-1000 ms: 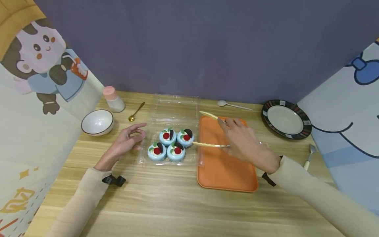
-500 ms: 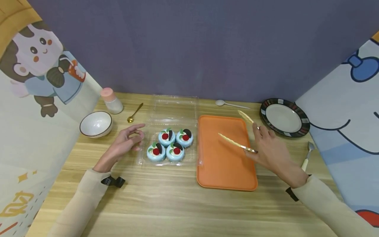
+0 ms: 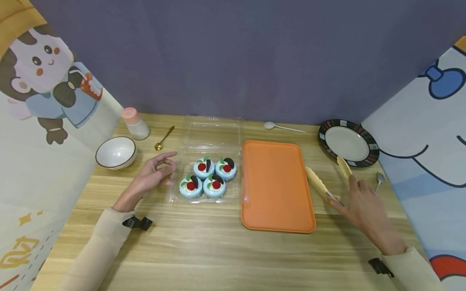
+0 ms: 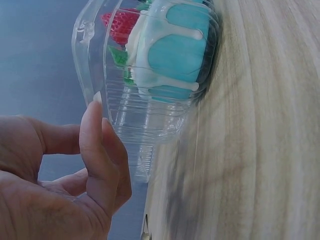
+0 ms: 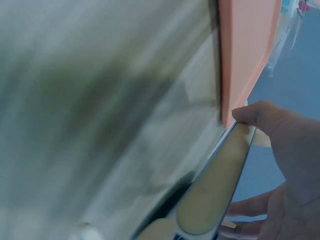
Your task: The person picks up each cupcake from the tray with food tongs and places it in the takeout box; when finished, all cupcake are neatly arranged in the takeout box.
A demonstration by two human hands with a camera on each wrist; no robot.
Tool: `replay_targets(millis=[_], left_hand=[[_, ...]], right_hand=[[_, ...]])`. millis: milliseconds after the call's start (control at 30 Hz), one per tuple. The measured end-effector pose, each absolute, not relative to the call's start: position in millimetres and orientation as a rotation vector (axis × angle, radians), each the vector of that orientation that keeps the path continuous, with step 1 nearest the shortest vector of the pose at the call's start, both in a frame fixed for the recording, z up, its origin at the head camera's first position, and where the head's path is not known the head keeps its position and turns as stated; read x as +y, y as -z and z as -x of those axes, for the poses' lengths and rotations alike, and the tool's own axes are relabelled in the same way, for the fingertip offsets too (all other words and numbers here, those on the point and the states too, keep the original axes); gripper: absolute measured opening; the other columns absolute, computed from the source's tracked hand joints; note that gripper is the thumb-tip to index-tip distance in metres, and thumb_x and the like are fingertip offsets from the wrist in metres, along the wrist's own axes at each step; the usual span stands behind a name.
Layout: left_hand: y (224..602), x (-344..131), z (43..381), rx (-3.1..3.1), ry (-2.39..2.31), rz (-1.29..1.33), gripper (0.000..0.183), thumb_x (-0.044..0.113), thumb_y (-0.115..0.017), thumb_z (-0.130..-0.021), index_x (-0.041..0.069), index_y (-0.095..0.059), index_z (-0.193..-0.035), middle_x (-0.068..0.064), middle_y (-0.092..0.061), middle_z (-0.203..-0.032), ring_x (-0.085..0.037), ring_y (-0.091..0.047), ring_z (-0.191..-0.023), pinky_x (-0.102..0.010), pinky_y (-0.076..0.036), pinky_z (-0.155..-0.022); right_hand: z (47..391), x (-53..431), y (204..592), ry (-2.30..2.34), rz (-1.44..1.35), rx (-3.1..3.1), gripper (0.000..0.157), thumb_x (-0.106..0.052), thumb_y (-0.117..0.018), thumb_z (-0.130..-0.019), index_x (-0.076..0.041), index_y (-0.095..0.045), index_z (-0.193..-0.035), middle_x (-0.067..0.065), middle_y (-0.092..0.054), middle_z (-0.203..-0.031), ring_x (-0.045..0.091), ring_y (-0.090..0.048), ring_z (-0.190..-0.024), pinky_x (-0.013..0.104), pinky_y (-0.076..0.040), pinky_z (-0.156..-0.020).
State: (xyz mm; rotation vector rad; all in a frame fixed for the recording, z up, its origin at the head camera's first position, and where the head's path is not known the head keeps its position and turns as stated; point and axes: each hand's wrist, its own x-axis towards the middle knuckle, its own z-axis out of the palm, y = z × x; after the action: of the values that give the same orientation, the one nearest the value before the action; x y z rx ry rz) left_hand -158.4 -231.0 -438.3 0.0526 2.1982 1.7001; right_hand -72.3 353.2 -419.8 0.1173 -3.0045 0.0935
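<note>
In the head view, my right hand [image 3: 369,214] holds a pair of tongs [image 3: 316,180] with cream-coloured tips, right of the orange tray [image 3: 278,186]. The tongs' arms are spread with nothing between them. The right wrist view shows my thumb and fingers on either side of the tongs [image 5: 215,185]. My left hand [image 3: 149,178], fingers loosely bent, is at the left edge of a clear plastic container [image 3: 233,194]. A fingertip meets or nearly meets its rim in the left wrist view. Several light-blue cupcakes [image 3: 214,186] with red, green and dark toppings sit inside.
The container's lid [image 3: 212,131] lies folded back toward the wall. At left are a white bowl [image 3: 116,152], a pink-capped jar [image 3: 135,123] and a gold spoon [image 3: 164,138]. A white spoon [image 3: 284,127], a dark-rimmed plate [image 3: 347,142] and a metal utensil [image 3: 380,180] lie right.
My right hand has carried the tongs right, from beside the cupcakes and over the orange tray to the table beyond it. The left hand has stayed by the container.
</note>
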Motion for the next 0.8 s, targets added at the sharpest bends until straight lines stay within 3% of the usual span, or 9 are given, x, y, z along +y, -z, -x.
replay_targets(millis=[200,467,800], left_hand=[[438,-232,159,2.194,-1.712,-0.046,0.057,0.013,-0.052,-0.101,0.014,-0.031,-0.154,-0.02,-0.047,-0.127,-0.008,-0.059,-0.08,-0.026,-0.061,-0.061],[441,-230,157,2.176,-1.741,-0.038,0.057,0.012,-0.053,-0.101,0.013,-0.032,-0.154,-0.021,-0.047,-0.126,-0.008,-0.058,-0.079,-0.022,-0.059,-0.059],[439,-230,158,2.177,-1.729,-0.028,0.057,0.012,-0.053,-0.101,0.015,-0.032,-0.154,-0.021,-0.047,-0.126,-0.009,-0.058,-0.078,-0.024,-0.06,-0.06]], right_hand=[[61,362,436,-0.081,-0.036,-2.96,0.094,-0.056,-0.073,-0.077,0.017,-0.042,-0.127,0.041,-0.05,-0.097,0.055,-0.054,-0.072,0.05,-0.038,-0.034],[61,364,453,-0.131,0.093,-3.128,0.099,-0.064,-0.057,-0.088,0.015,-0.03,-0.14,0.044,-0.044,-0.112,0.061,-0.05,-0.093,0.056,-0.04,-0.037],[61,365,458,-0.167,0.124,-3.121,0.095,-0.064,-0.055,-0.089,0.015,-0.031,-0.136,0.041,-0.045,-0.105,0.055,-0.053,-0.079,0.048,-0.036,-0.035]])
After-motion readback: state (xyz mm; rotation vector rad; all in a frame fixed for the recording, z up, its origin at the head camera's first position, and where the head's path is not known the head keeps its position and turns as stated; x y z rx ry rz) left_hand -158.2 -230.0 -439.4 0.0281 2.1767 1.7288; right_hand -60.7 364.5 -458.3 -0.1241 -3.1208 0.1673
